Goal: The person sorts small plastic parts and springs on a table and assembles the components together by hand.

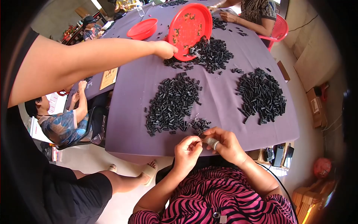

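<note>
My left hand [187, 152] is closed in a pinch at the table's front edge, its fingertips almost meeting those of my right hand [226, 145]. Whatever lies between the fingers is too small to make out. A pale wrap [212, 143] circles a finger of my right hand, which is also closed. Just beyond my fingertips sits a small cluster of short black tube-like pieces [200, 124] with some clear bits. It adjoins a larger heap of black pieces [173, 102] to the left. Another heap [261, 96] lies to the right.
A standing person's arm [93, 65] reaches across from the left, tilting a red basin [188, 28] over a far heap [214, 56]. Another red basin [143, 29] stands on the purple-grey tablecloth [128, 112]. Other people sit around. Phones [283, 156] lie below the right edge.
</note>
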`<state>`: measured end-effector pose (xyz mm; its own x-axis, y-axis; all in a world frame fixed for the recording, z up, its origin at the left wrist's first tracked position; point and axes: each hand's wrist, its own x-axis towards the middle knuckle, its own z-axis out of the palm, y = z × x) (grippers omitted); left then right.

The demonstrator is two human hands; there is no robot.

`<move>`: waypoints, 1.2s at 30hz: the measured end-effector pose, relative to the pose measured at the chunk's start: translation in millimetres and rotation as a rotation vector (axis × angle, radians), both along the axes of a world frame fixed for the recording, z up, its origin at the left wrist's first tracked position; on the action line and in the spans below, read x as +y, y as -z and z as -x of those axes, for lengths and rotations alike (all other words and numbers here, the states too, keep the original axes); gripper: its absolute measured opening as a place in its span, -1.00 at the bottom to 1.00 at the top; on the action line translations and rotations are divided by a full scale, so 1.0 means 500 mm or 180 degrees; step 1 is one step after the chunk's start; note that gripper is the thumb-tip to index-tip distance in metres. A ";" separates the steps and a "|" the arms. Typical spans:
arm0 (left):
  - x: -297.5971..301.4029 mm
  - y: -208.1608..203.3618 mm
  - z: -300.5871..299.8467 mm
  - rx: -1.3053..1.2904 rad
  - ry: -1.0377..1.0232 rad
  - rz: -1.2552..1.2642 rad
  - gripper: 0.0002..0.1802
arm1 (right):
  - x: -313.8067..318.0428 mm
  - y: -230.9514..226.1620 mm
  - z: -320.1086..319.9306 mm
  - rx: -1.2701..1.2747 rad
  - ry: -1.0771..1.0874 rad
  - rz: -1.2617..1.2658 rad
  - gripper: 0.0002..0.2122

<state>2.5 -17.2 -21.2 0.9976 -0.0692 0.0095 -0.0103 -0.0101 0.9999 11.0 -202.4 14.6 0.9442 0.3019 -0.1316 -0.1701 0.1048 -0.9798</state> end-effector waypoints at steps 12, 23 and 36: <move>-0.004 0.001 -0.003 -0.0289 -0.0080 -0.0355 -0.89 | 0.015 0.034 -0.006 -0.1448 0.0126 0.0981 -0.82; 0.032 -0.040 -0.005 0.0789 0.0334 0.0856 -0.86 | -0.026 0.023 -0.029 -0.2230 0.0232 0.2401 -0.62; 0.021 -0.033 0.031 0.0644 0.0366 0.1196 -0.80 | 0.003 0.009 0.031 -0.0821 -0.0026 0.0155 -0.59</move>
